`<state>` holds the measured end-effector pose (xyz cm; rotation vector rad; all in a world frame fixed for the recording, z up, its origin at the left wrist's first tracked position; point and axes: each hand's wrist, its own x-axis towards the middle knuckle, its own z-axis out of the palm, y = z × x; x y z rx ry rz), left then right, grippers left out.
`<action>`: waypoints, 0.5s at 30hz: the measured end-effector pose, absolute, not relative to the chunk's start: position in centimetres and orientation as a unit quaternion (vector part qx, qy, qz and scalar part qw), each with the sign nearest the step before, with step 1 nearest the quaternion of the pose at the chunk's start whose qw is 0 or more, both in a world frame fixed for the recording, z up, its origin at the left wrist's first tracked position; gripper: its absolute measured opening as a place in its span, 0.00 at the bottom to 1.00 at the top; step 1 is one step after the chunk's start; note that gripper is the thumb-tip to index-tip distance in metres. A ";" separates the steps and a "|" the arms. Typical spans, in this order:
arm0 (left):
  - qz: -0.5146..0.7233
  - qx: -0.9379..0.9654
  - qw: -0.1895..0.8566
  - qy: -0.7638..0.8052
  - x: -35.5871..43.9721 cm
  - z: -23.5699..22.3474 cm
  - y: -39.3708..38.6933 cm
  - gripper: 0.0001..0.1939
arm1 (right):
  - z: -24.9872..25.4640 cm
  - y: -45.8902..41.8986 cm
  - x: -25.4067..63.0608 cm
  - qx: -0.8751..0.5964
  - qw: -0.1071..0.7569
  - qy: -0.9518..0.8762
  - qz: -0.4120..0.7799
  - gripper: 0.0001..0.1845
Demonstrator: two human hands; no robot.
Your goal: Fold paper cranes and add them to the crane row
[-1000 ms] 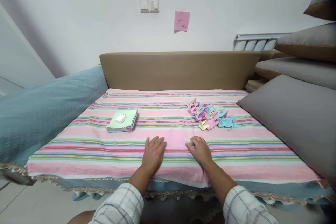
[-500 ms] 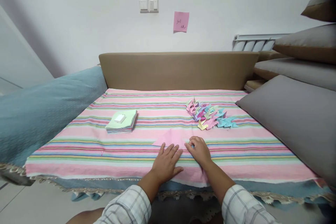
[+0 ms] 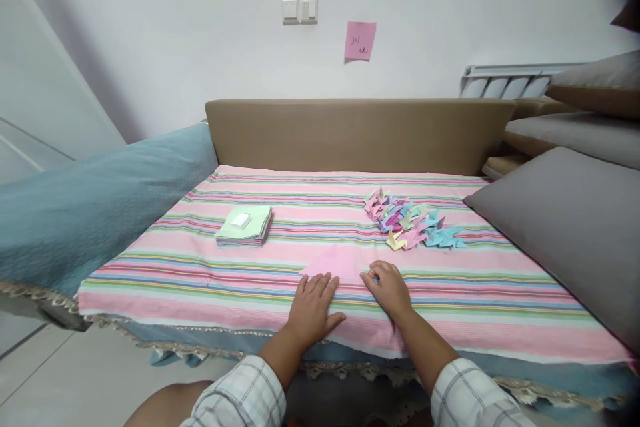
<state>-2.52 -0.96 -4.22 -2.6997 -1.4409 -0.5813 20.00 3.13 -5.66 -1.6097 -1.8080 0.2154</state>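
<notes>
A sheet of pink paper (image 3: 334,260), folded into a triangle with its point away from me, lies flat on the striped cloth. My left hand (image 3: 313,310) is open, its spread fingers resting along the near edge of the paper towards the left corner. At the right corner, my right hand (image 3: 389,288) is closed, thumb and curled forefinger together on the paper's tip. The fingers of both hands cover parts of the near edge.
Left of the hands is a stack of square paper (image 3: 245,230) with a small white object (image 3: 241,221) on top. Several folded paper cranes (image 3: 413,223) are heaped at the right. Grey cushions (image 3: 565,213) line the right side; a brown backrest (image 3: 360,137) stands behind.
My left hand has slid a little left along the paper's near edge. The right hand stays at the right corner. The view has turned slightly left.
</notes>
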 end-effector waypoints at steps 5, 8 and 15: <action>-0.179 -0.854 0.017 -0.489 -3.6 -4.0 -1.0 0.36 | -5.6 3.1 20.0 -0.622 0.348 -0.696 0.088 0.14; -0.175 -0.848 0.024 -0.500 -4.5 -3.7 -0.9 0.35 | -5.6 3.1 20.0 -0.621 0.347 -0.697 0.091 0.14; -0.200 -0.823 0.035 -0.531 -6.5 -3.4 -0.5 0.27 | -5.7 3.2 20.1 -0.615 0.351 -0.701 0.084 0.14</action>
